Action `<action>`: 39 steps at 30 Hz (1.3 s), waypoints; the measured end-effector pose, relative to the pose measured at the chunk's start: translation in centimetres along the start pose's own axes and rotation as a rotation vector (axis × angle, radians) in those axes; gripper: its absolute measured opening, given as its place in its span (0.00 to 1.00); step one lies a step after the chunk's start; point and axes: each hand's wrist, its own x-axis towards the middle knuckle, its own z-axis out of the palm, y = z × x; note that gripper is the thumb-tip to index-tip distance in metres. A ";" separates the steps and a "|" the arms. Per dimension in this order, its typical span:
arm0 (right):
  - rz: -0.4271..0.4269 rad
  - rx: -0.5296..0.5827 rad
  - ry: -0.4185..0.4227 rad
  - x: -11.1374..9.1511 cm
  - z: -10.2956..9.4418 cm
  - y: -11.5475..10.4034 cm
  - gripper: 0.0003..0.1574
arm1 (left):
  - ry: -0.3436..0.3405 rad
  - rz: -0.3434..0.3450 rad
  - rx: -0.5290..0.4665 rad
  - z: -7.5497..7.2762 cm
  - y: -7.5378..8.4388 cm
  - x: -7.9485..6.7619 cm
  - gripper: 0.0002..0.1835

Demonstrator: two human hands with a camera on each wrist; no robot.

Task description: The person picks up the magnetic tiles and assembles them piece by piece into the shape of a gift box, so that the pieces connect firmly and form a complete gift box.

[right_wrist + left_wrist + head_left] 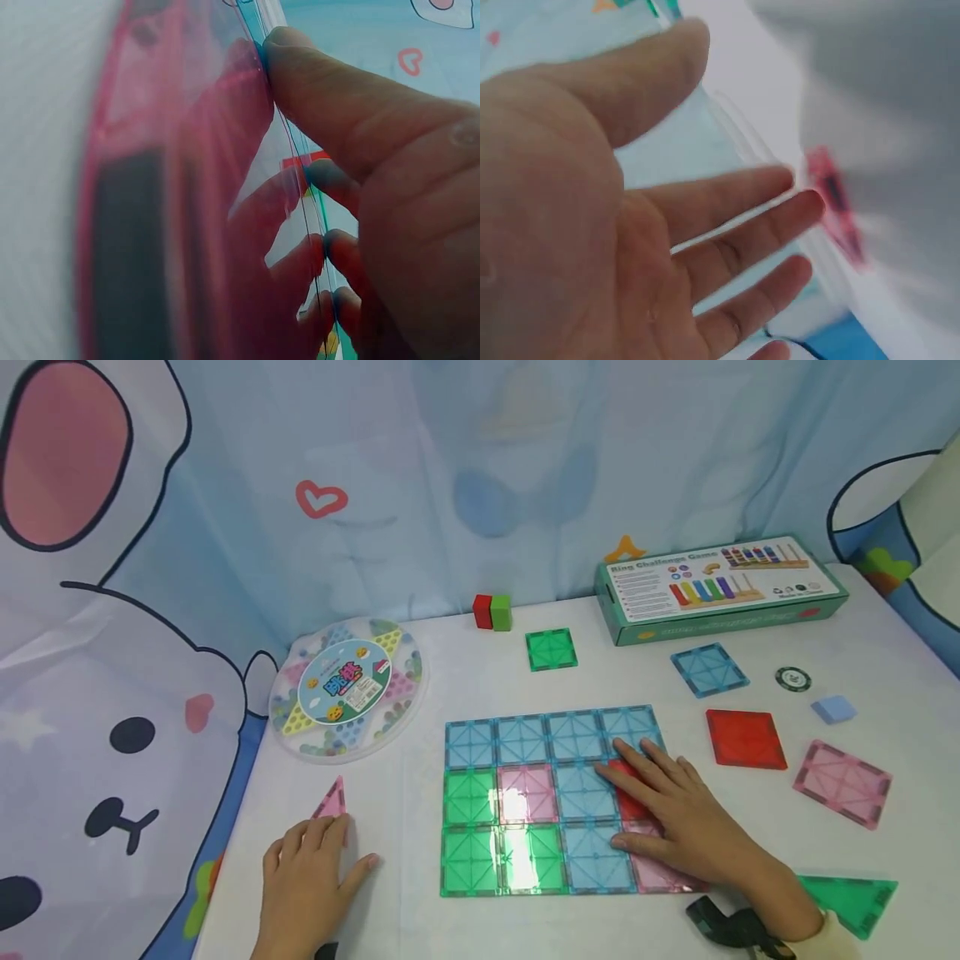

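Translucent square magnetic tiles, mostly blue and green, lie flat edge to edge as a rectangle. A pink tile sits within it. My right hand rests on the rectangle's right side, fingers spread, partly covering a red tile and a pink corner tile. In the right wrist view its fingertips touch the tile surface, which mirrors them. My left hand lies left of the rectangle, fingers extended beside a pink triangular tile. The left wrist view has its fingertips close to that pink tile.
Loose tiles lie at the right: blue, red, pink and a green triangle. A round game case stands back left. Behind are a green tile, small blocks and a game box.
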 end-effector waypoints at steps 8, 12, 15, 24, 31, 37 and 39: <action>0.149 -0.003 0.118 1.9 -2.5 0.5 0.54 | -0.006 0.672 -0.077 -1.0 9.7 3.2 0.40; 0.308 -0.101 0.131 4.3 -2.9 1.5 0.59 | -0.103 0.848 0.018 -0.3 16.0 5.6 0.42; 0.375 -0.149 0.099 5.6 -2.6 1.8 0.62 | -0.144 0.825 0.129 0.8 19.5 7.0 0.45; 0.418 -0.126 0.103 6.3 -3.1 1.3 0.59 | -0.115 0.779 0.322 2.0 22.4 7.7 0.48; 0.426 -0.093 0.115 6.4 -3.2 1.2 0.60 | -0.126 0.784 0.307 1.8 22.3 7.7 0.48; 0.429 -0.070 0.131 6.4 -2.7 1.7 0.61 | -0.123 0.773 0.282 1.8 22.2 7.9 0.47; 0.428 -0.067 0.135 6.4 -2.6 1.9 0.61 | -0.122 0.771 0.278 1.9 22.2 7.9 0.47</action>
